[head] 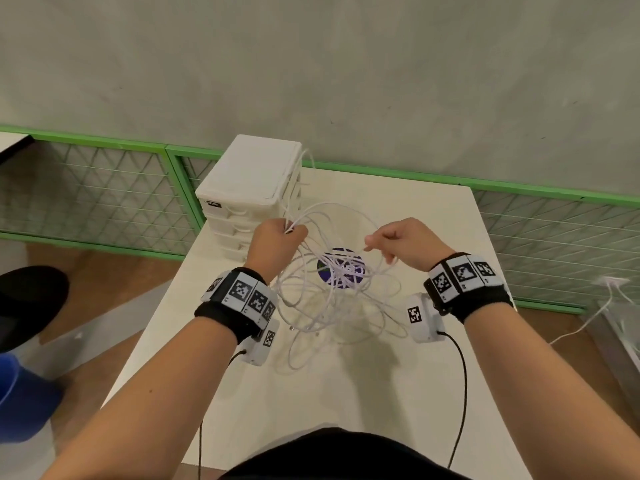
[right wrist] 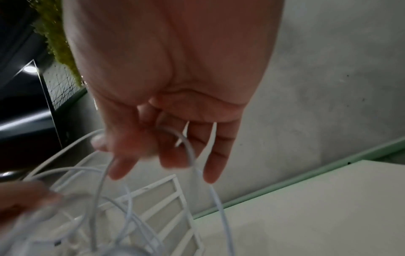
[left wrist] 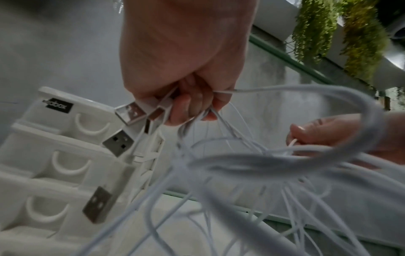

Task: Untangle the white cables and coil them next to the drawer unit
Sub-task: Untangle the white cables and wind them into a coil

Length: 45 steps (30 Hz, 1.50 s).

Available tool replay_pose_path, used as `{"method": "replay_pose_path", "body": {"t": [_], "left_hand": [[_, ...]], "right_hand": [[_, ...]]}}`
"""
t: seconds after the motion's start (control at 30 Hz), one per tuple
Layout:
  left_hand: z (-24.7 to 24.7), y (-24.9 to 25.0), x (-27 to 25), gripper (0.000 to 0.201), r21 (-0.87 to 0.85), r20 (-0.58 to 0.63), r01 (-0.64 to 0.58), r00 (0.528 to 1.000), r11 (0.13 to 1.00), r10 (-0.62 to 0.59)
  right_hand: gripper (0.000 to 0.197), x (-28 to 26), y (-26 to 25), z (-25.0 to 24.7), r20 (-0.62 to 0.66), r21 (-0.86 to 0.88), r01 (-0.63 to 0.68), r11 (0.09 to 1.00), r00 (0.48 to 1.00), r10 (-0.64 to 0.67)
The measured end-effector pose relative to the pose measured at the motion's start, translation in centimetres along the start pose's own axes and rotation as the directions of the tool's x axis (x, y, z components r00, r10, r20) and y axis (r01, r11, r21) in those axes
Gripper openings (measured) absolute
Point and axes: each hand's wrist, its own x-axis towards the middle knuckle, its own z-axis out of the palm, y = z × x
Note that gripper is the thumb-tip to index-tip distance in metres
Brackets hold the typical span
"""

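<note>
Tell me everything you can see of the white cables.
The white cables are thin, smooth cords, several tangled in loose loops above the table beside the drawer unit. The left hand grips a bundle of strands near their metal USB plugs. The right hand holds one strand. Lower loops seem to reach the tabletop.

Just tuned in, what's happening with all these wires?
A person is untangling white cables over a table. The left hand grips a bundle of plug ends beside the drawer unit; the right hand pinches a single strand. The loops hang knotted between them, nothing coiled yet.
</note>
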Motion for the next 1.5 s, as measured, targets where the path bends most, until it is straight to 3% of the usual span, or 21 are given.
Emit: {"method": "replay_pose_path", "body": {"t": [0.1, 0.2, 0.23, 0.33, 0.37, 0.53, 0.63, 0.7, 0.77, 0.8, 0.83, 0.93, 1.0, 1.1, 1.2, 1.27, 1.37, 1.5], "left_hand": [[0.5, 0.0, -0.2, 0.035, 0.08, 0.034, -0.042, 0.999, 0.996, 0.04], [0.7, -0.3, -0.4, 0.04, 0.182, 0.046, -0.053, 0.998, 0.982, 0.045], [0.7, -0.5, -0.4, 0.041, 0.192, 0.044, -0.048, 0.998, 0.98, 0.041], [0.6, -0.9, -0.2, 0.042, 0.194, 0.034, -0.041, 0.999, 0.98, 0.035], [0.6, -0.9, -0.2, 0.042, 0.193, 0.035, -0.045, 0.999, 0.98, 0.039], [0.9, -1.2, -0.3, 0.039, 0.223, 0.053, -0.066, 0.997, 0.973, 0.055], [1.1, -1.7, -0.3, 0.038, 0.281, 0.073, -0.065, 0.996, 0.958, 0.046], [1.4, -2.1, -0.6, 0.037, 0.331, 0.096, -0.062, 0.995, 0.942, 0.032], [1.6, -2.5, -0.8, 0.036, 0.331, 0.118, -0.051, 0.993, 0.942, 0.012], [1.6, -2.7, -0.9, 0.036, 0.318, 0.121, -0.046, 0.993, 0.947, 0.008], [1.7, -2.8, -0.9, 0.034, 0.307, 0.122, -0.047, 0.992, 0.951, 0.009], [1.6, -3.0, -0.7, 0.03, 0.289, 0.122, -0.069, 0.992, 0.955, 0.035], [1.4, -3.1, -0.4, 0.034, 0.29, 0.113, -0.071, 0.993, 0.954, 0.04], [1.1, -3.2, -0.3, 0.039, 0.334, 0.09, -0.035, 0.996, 0.942, 0.005], [1.2, -3.6, -0.4, 0.042, 0.328, 0.103, -0.001, 0.994, 0.945, -0.035], [1.3, -3.6, -0.6, 0.043, 0.288, 0.135, -0.013, 0.991, 0.958, -0.027], [1.3, -3.0, -0.7, 0.04, 0.147, 0.185, -0.017, 0.983, 0.989, -0.011], [0.7, -2.0, -0.6, 0.029, -0.107, 0.232, 0.066, 0.972, 0.992, -0.04]], "right_hand": [[0.032, 0.2, -0.6, 0.0, -0.05, 0.05, 0.02, 0.999, 0.999, -0.018], [0.027, 0.4, -1.5, -0.6, -0.1, 0.368, 0.0, 0.93, 0.994, 0.04], [0.029, 0.3, -1.7, -0.8, -0.111, 0.392, -0.013, 0.92, 0.992, 0.061], [0.037, 0.2, -2.2, -1.3, -0.103, 0.117, -0.054, 0.992, 0.992, 0.067], [0.034, 0.2, -2.4, -1.2, -0.096, 0.1, -0.04, 0.994, 0.994, 0.05], [0.019, 0.5, -2.7, -0.8, -0.153, 0.393, 0.117, 0.912, 0.986, -0.061], [0.018, 0.5, -3.3, -0.6, -0.262, 0.608, 0.214, 0.764, 0.963, -0.061], [0.02, 0.7, -3.1, -1.0, -0.299, 0.762, 0.285, 0.582, 0.951, -0.075], [0.02, 0.7, -3.2, -1.5, -0.264, 0.887, 0.281, 0.367, 0.96, -0.098], [0.017, 0.8, -3.3, -1.5, -0.25, 0.914, 0.267, 0.307, 0.964, -0.094], [0.012, 0.8, -3.3, -1.5, -0.26, 0.905, 0.268, 0.33, 0.963, -0.069], [0.01, 0.5, -3.2, -0.9, -0.408, 0.634, 0.356, 0.686, 0.908, -0.094], [0.01, 0.3, -2.9, -0.7, -0.478, 0.438, 0.391, 0.809, 0.864, -0.159], [0.007, 0.3, -2.2, -1.4, -0.589, 0.39, 0.423, 0.818, 0.797, -0.131], [0.011, 0.5, -1.5, -1.3, -0.617, 0.49, 0.392, 0.779, 0.787, -0.007], [0.013, 0.7, -0.5, -0.8, -0.598, 0.492, 0.291, 0.82, 0.797, 0.077], [0.022, 0.8, 1.4, 0.3, -0.481, 0.431, 0.045, 0.901, 0.857, 0.187], [0.029, 0.6, 3.9, 1.5, -0.403, 0.273, -0.155, 0.949, 0.878, 0.259]]}}
